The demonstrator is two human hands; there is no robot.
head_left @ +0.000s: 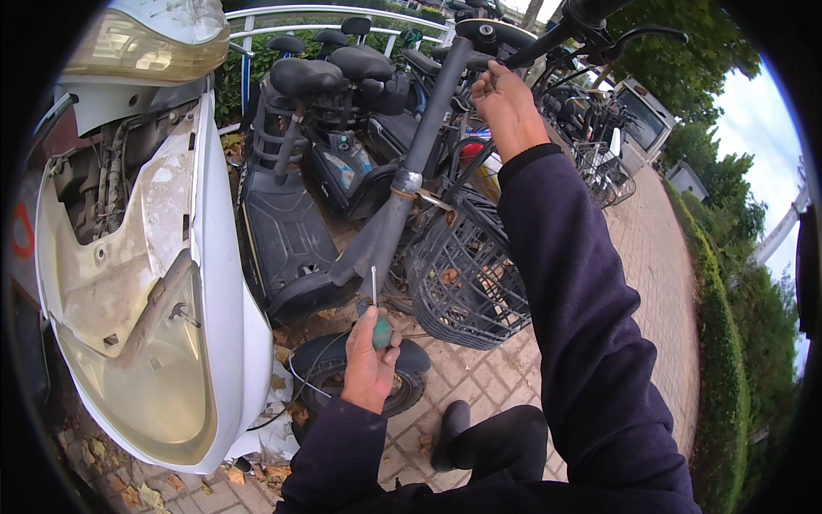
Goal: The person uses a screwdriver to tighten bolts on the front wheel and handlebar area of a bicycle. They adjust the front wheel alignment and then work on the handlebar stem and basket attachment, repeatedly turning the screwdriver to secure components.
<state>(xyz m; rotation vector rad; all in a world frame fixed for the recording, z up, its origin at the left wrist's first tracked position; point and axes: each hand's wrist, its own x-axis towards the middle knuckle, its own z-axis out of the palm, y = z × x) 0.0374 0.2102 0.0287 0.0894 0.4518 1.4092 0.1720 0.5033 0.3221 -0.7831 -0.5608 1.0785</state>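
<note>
A screwdriver (383, 332) with a green handle is gripped in my left hand (366, 367), its thin metal shaft pointing up beside the lower end of a dark steering column (434, 120). Below that hand is the scooter's front wheel (408, 391) with a black mudguard. My right hand (507, 110) is raised at the top of the column, near the handlebar (561, 38) and the dark display housing (488, 32). Its fingers are curled together; whatever lies between them is too small to make out. A black wire basket (471, 278) hangs to the right of the column.
At the left stands a white scooter (227, 283) with part of its front panel off, baring cables inside. Other scooters with black saddles (306, 75) crowd behind, before a white railing (295, 12). A brick pavement (655, 283) and hedge (711, 343) run along the right.
</note>
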